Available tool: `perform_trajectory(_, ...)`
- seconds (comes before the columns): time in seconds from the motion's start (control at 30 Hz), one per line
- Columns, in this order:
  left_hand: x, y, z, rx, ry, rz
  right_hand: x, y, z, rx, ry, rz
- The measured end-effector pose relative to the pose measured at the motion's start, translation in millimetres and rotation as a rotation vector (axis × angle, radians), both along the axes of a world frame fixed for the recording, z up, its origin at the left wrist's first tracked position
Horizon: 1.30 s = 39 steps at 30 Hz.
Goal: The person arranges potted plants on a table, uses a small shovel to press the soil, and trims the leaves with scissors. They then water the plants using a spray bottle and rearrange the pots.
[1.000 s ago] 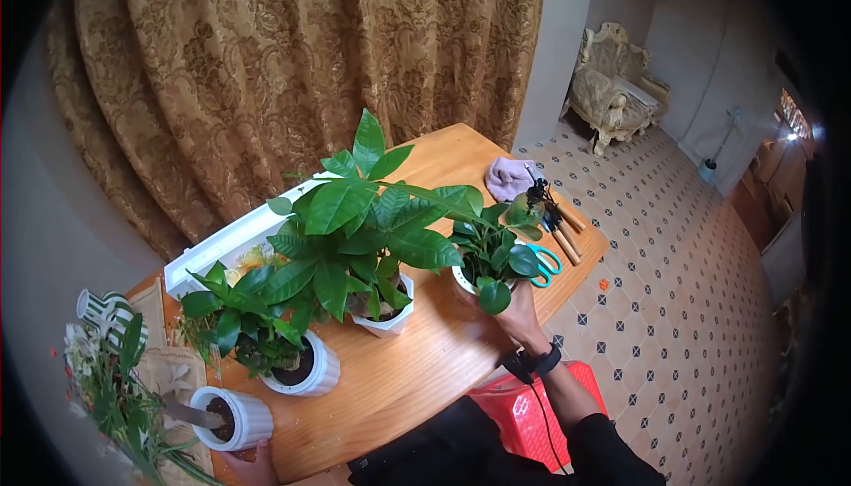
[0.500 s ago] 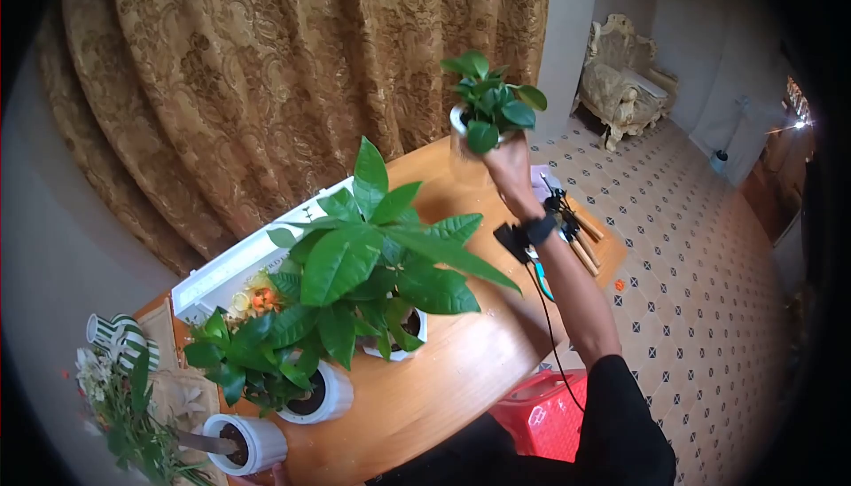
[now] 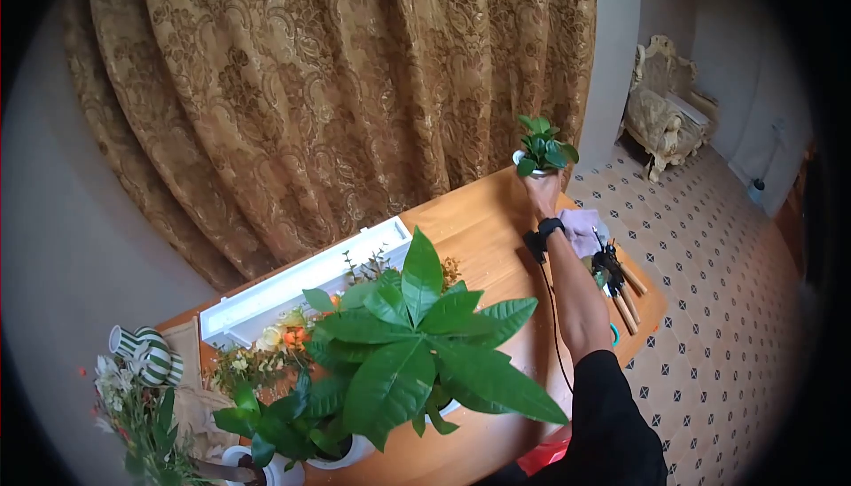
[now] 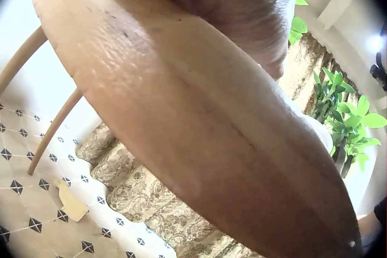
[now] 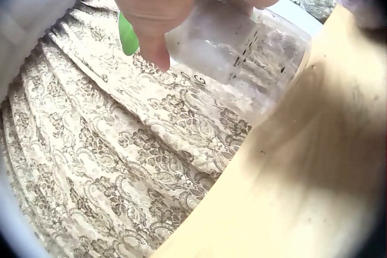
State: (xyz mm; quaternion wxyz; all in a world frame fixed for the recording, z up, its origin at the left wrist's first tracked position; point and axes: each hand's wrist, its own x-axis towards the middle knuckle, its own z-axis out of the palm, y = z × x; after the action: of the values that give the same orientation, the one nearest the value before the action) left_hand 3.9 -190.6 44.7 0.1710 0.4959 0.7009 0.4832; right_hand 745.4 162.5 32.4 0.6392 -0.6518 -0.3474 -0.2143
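At the table's far right corner my right hand (image 3: 542, 193) grips a small leafy potted plant (image 3: 548, 149) by its pot. From the right wrist view, the fingers and thumb curl round a whitish translucent pot (image 5: 208, 37) with a clear lower part, its base close over the wooden table (image 5: 290, 167). My left hand (image 4: 242, 10) is at the table edge in the left wrist view, its fingers hidden. A large broad-leaved plant (image 3: 399, 344) fills the near middle, beside a lower bushy plant (image 3: 284, 419) in a white pot (image 3: 346, 455).
A long white planter (image 3: 306, 278) lies along the back edge, with orange and cream flowers (image 3: 288, 335) before it. Wooden-handled tools (image 3: 625, 295) and a lilac cloth (image 3: 581, 231) lie at the right. A green-striped vase (image 3: 151, 353) lies at the left. A curtain (image 3: 337, 87) hangs behind.
My right hand has lifted the small potted plant from beside the scissors and carried it away to the table's far right corner. The head view has shifted, and my left hand has left it.
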Motion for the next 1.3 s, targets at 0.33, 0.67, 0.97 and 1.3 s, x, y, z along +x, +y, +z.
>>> perform_trajectory(0.33,-3.6,-0.4,-1.2,0.045,0.144,-0.027,13.5,3.4,-15.5,0.004,0.032,0.057)
perform_trajectory(0.67,-7.2,-0.5,-3.0,0.065,0.136,-0.078,28.3,2.9,-20.2,-0.096,0.165,0.149)
perform_trajectory(0.97,-9.5,-1.5,-4.0,0.084,0.124,-0.091,-34.6,-36.1,-11.9,-0.29,0.293,-0.079)
perform_trajectory(1.3,-18.1,4.1,-21.1,0.302,-0.247,-0.221,-209.5,-252.5,57.8,-0.222,0.556,0.865)
